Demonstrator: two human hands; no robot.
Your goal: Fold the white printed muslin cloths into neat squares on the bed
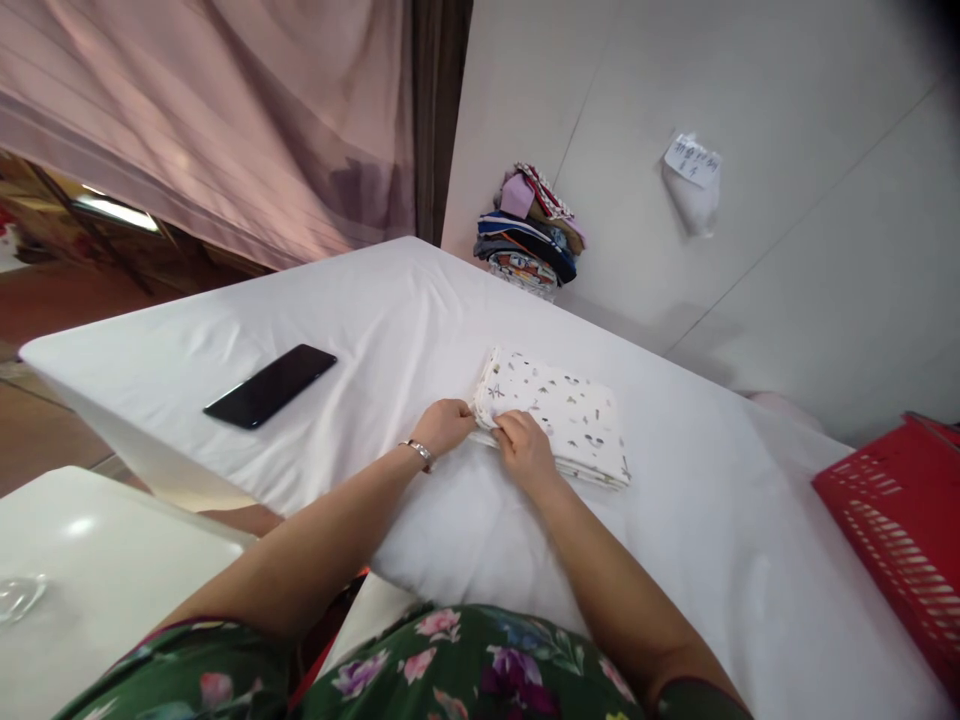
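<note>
A folded white cloth (pixel 570 405) with a small scattered print lies flat on the white-covered table, its layers showing along the near edge. My left hand (pixel 444 427) is closed at the cloth's near left corner, the fingertips pinching its edge. Right beside it, my right hand (pixel 523 448) is also closed, with thumb and fingers gripping the same near left edge. Some fingertips of both hands are hidden by the fold. A bracelet (pixel 418 455) circles my left wrist.
A black phone (pixel 271 386) rests on the table (pixel 375 330) to the left. Folded clothes (pixel 529 235) are stacked beyond the far edge. A red basket (pixel 900 530) stands at the right. At lower left is a white stool-like surface (pixel 97 560); a pink curtain (pixel 300 120) hangs behind.
</note>
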